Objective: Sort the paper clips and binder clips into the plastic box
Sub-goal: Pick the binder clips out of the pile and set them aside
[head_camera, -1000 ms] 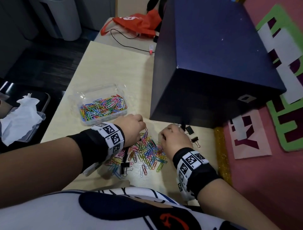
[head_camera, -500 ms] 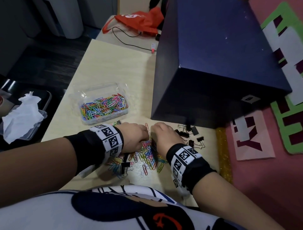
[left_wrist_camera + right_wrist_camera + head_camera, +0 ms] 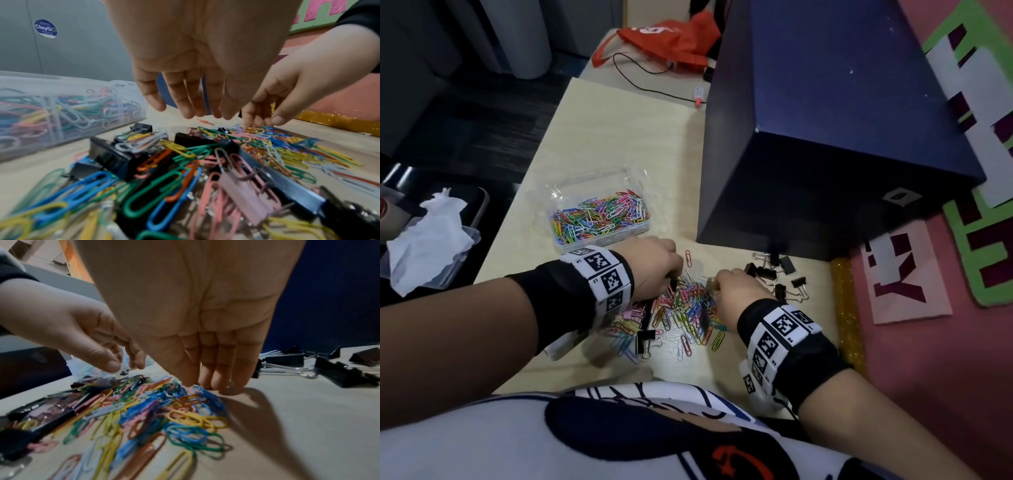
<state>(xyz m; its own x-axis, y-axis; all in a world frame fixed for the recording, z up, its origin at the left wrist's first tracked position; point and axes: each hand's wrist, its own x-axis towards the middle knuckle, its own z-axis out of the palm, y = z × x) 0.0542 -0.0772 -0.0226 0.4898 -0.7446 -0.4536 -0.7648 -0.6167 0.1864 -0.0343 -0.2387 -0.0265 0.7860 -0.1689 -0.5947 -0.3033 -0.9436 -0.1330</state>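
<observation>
A clear plastic box holds many coloured paper clips. In front of it lies a mixed pile of paper clips with black binder clips and a pink binder clip in it. More black binder clips lie grouped to the right. My left hand hangs over the pile's far left edge, fingers straight and empty. My right hand touches the pile's far right edge with straight fingertips.
A large dark blue box stands on the table right behind the clips. A gold glitter strip runs along the right edge. A tissue on a plastic lid lies off the table's left. A red bag and cable lie at the back.
My right hand has drawn back left from the black binder clips to the pile, uncovering more of that group. My left hand has stayed at the pile.
</observation>
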